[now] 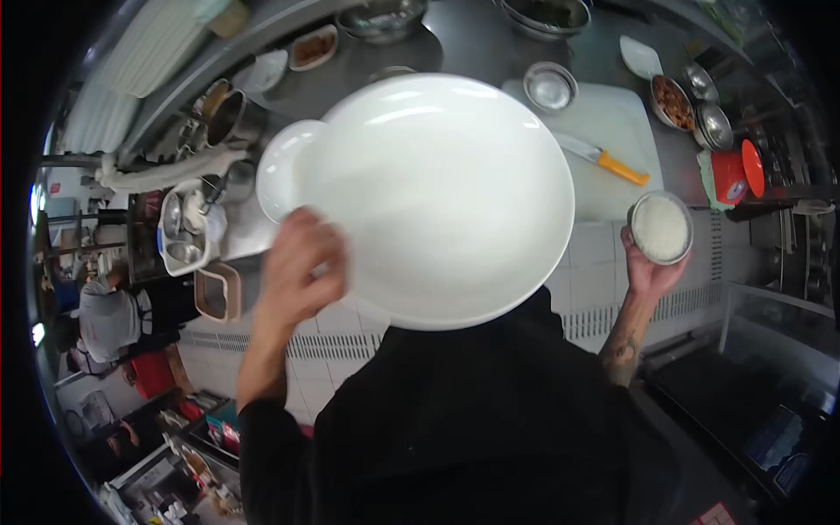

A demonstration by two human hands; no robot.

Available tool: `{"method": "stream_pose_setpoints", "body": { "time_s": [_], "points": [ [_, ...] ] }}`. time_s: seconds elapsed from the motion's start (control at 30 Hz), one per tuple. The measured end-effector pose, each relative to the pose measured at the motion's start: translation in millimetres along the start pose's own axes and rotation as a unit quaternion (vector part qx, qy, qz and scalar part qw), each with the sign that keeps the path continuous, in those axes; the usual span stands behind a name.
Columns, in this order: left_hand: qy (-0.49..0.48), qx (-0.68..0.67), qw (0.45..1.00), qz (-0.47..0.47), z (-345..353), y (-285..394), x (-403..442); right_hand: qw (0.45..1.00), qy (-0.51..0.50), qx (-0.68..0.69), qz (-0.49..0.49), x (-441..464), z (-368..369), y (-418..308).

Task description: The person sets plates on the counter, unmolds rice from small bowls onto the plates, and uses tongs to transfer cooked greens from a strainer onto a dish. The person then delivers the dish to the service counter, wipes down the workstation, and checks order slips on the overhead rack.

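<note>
A large white plate (pixel 446 201) fills the middle of the view, with nothing distinct on it. My left hand (pixel 306 267) overlaps its lower left rim, fingers curled together and blurred; whatever they hold is too small to make out. Just above that hand, a smaller white dish (pixel 282 171) sits partly behind the plate. At the right, my right hand (pixel 652 267) grips a round metal bowl (pixel 661 227) full of white, fine-grained food from below.
A knife with a yellow handle (pixel 621 168) lies on a white cutting board (pixel 612 114), near an empty metal bowl (pixel 550 87). Brown food fills another bowl (pixel 672 102). A red scale (pixel 731 177) stands far right. Left are pots (pixel 229 118), a white tub (pixel 188 227) and a person (pixel 114 319).
</note>
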State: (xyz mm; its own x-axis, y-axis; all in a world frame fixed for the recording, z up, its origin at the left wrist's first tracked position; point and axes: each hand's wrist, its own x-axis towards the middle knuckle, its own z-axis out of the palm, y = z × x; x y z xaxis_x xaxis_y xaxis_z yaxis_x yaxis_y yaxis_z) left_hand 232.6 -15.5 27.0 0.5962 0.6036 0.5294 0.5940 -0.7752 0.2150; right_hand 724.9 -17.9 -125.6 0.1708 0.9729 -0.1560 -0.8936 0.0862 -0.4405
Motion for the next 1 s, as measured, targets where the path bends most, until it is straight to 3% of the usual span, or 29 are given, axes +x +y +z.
{"method": "stream_pose_setpoints", "body": {
  "time_s": [0.1, 0.2, 0.3, 0.4, 0.63, 0.67, 0.73, 0.77, 0.83, 0.87, 0.93, 0.97, 1.0],
  "points": [
    [-0.040, -0.068, 0.996, 0.045, 127, 23, -1, 0.996, 0.052, -0.070, -0.032, 5, 5, -44],
    [-0.029, -0.049, 0.998, 0.031, 214, 52, 8, 0.995, 0.045, -0.087, 0.030, 17, 6, -61],
    [-0.020, -0.044, 0.999, 0.014, 279, 64, 7, 0.977, 0.021, -0.109, 0.184, 49, 6, -51],
    [-0.001, -0.019, 0.999, 0.033, 322, 60, 4, 0.940, 0.036, -0.214, 0.264, 79, 5, -23],
    [-0.041, 0.003, 0.985, -0.168, 338, 44, 21, 0.901, -0.091, -0.357, 0.228, 108, 17, 22],
    [-0.052, 0.002, 0.983, -0.174, 335, 44, 24, 0.845, -0.157, -0.502, 0.100, 110, 13, 32],
    [-0.063, 0.001, 0.981, -0.182, 326, 47, 29, 0.671, -0.248, -0.690, -0.115, 106, 11, 46],
    [-0.060, 0.000, 0.978, -0.202, 320, 52, 29, 0.552, -0.253, -0.775, -0.176, 96, 7, 54],
    [-0.059, -0.001, 0.974, -0.217, 302, 60, 34, 0.368, -0.284, -0.873, -0.148, 82, -14, 81],
    [-0.055, -0.049, 0.966, -0.247, 291, 66, 37, 0.370, -0.279, -0.874, -0.147, 75, -20, 86],
    [-0.044, -0.094, 0.956, -0.274, 287, 64, 44, 0.324, -0.309, -0.889, -0.093, 74, -14, 90],
    [-0.026, -0.139, 0.943, -0.300, 290, 68, 44, 0.324, -0.311, -0.889, -0.091, 75, -12, 88],
    [-0.009, -0.184, 0.927, -0.328, 292, 74, 44, 0.364, -0.277, -0.885, -0.088, 74, -8, 82]
  ]
}}
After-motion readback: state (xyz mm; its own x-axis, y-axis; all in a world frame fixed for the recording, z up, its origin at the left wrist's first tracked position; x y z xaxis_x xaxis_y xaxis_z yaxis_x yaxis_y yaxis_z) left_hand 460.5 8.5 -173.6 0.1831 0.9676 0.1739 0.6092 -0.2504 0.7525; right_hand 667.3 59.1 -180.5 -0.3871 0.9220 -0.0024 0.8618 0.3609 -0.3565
